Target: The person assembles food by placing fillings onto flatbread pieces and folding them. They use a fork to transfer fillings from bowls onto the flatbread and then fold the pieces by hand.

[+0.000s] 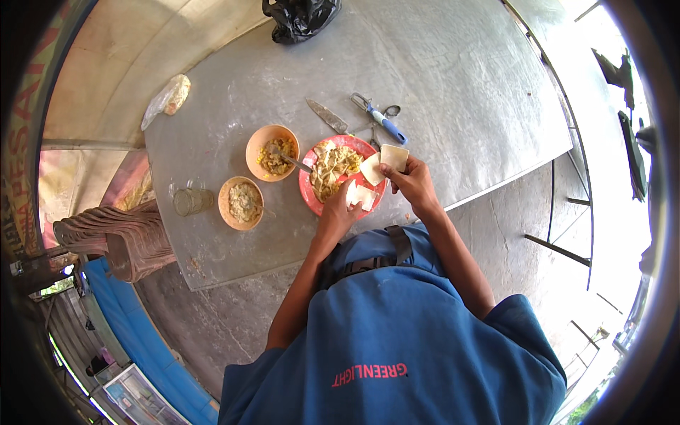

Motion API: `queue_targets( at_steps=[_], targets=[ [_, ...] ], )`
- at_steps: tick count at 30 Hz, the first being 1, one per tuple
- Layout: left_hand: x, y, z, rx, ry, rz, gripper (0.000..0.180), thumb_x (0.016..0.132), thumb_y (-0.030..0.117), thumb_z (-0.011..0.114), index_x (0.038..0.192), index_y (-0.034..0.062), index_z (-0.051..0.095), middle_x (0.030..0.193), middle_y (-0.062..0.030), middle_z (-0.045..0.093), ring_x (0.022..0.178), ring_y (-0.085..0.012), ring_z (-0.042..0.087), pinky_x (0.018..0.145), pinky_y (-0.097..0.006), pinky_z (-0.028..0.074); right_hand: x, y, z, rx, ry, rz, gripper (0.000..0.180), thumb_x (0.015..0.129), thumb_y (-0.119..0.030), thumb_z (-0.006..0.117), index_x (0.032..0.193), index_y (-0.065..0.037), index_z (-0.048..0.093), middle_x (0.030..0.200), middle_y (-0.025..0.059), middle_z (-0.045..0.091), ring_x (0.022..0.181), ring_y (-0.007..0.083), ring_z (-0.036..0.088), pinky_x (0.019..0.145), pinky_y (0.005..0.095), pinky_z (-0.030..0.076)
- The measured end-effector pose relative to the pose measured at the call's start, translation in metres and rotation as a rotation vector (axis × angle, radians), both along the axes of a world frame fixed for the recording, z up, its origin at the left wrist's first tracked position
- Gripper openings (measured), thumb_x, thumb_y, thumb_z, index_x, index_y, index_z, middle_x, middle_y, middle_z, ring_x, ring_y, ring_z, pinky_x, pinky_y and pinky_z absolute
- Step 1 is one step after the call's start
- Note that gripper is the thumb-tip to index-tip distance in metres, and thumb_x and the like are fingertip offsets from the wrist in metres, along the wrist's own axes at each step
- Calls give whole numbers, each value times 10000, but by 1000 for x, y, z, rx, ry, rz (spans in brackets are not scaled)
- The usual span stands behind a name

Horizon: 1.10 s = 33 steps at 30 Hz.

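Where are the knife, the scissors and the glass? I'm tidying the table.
knife [326, 116], head view, middle of the blade
scissors [387, 126], head view, blue handle
glass [192, 201], head view, its side wall

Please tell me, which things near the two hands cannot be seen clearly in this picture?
- Head view: the left hand covers part of the wrapper stack, so its grip is unclear.
- The spoon bowl is buried in the filling of the orange bowl.
- The folded dumplings on the red plate are too small to count.
- The black bag is cut off by the top edge.
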<state>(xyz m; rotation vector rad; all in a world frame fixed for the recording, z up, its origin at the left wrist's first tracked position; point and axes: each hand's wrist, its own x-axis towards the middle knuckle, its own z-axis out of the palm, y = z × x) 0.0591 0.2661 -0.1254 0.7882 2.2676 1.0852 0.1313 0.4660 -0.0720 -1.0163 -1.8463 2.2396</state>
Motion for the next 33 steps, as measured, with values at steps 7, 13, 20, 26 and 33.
queue_targets(
  at_steps=[7, 13, 20, 26, 33],
  targets=[
    [-3, -14, 36, -108, 134, -76, 599, 875, 246, 737, 1344, -52, 513, 1167, -289, 645, 1073, -425, 645, 911, -459, 526, -2, -4, -3, -18, 76, 76, 223, 934, -149, 717, 1080, 18, 690, 810, 18, 698, 654, 63, 595, 610, 247, 509],
    [-6, -2, 61, 236, -391, 190, 490, 945, 302, 693, 1265, -56, 599, 1088, -206, 705, 998, -255, 701, 835, -325, 557, -1, -6, -5, -27, 69, 249, 252, 968, -204, 680, 1064, 29, 691, 822, 37, 712, 680, 76, 630, 621, 258, 521],
    [-16, 8, 49, 423, -503, 351, 270, 978, 84, 642, 1206, -60, 648, 1004, -100, 732, 927, -97, 664, 799, -237, 532, -3, -12, -12, 6, 91, 308, 369, 1054, -298, 520, 1065, 42, 663, 867, 89, 741, 763, 137, 712, 656, 281, 561],
    [-14, 0, 40, 452, -508, 397, 215, 982, 82, 636, 1149, -51, 661, 965, -74, 721, 860, -83, 646, 771, -241, 530, 3, -5, -21, -2, 30, 269, 391, 1065, -313, 488, 1070, 44, 648, 902, 120, 746, 794, 181, 733, 684, 303, 576],
    [-20, -3, 38, 493, -506, 499, 222, 990, 90, 621, 1176, -30, 637, 1037, -60, 687, 891, -83, 634, 747, -242, 527, 2, -11, -35, 50, -63, 434, 376, 1060, -280, 488, 995, 43, 668, 833, 117, 748, 736, 168, 726, 659, 296, 562]
  ],
)
